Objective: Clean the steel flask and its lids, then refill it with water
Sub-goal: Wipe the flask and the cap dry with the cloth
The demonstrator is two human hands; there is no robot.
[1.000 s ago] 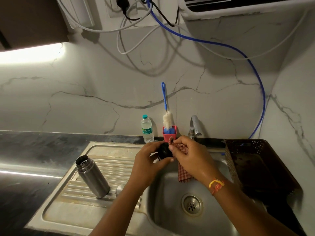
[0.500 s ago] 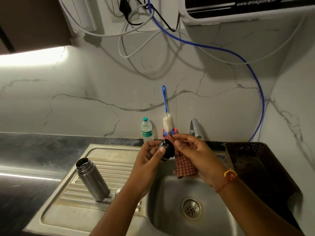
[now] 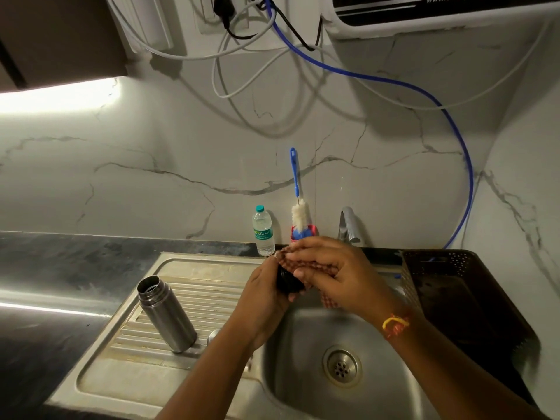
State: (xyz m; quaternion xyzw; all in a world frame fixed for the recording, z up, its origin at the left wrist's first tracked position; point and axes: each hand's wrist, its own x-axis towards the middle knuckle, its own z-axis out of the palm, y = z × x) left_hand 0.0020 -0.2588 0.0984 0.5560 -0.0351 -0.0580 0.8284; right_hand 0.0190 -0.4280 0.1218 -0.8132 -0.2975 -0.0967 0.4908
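- A person's left hand (image 3: 266, 294) is curled around a black lid (image 3: 289, 281) above the near-left edge of the sink basin (image 3: 303, 389); the fingers wrap it from below and only its dark side shows.
- The right hand (image 3: 336, 272) presses a red-checked cloth (image 3: 303, 263) over the top of the lid, fingers closed across the fabric; a fold of the cloth (image 3: 330, 301) hangs below the palm toward the basin.
- A red-and-yellow thread band (image 3: 395, 324) circles the right wrist.
- The steel flask (image 3: 166, 313) stands open-mouthed and uncapped on the ribbed drainboard (image 3: 212, 298) to the left of the basin, well apart from both hands.
- A small round steel piece (image 3: 213, 335) sits on the drainboard just beside the flask's base, partly hidden by the left forearm; what it is cannot be told.
- Behind the hands, against the marble wall, a small plastic water bottle (image 3: 263, 231) with a green label stands beside a red holder (image 3: 303, 233) carrying a blue-handled bottle brush (image 3: 298, 204).
- The tap (image 3: 348, 225) rises to the right of the holder, with no water seen running.
- A dark perforated basket (image 3: 454, 286) sits on the tabletop (image 3: 60, 268) to the right of the sink.
- A blue hose (image 3: 394, 83) and white cables loop down the wall from a purifier (image 3: 439, 16) mounted above.
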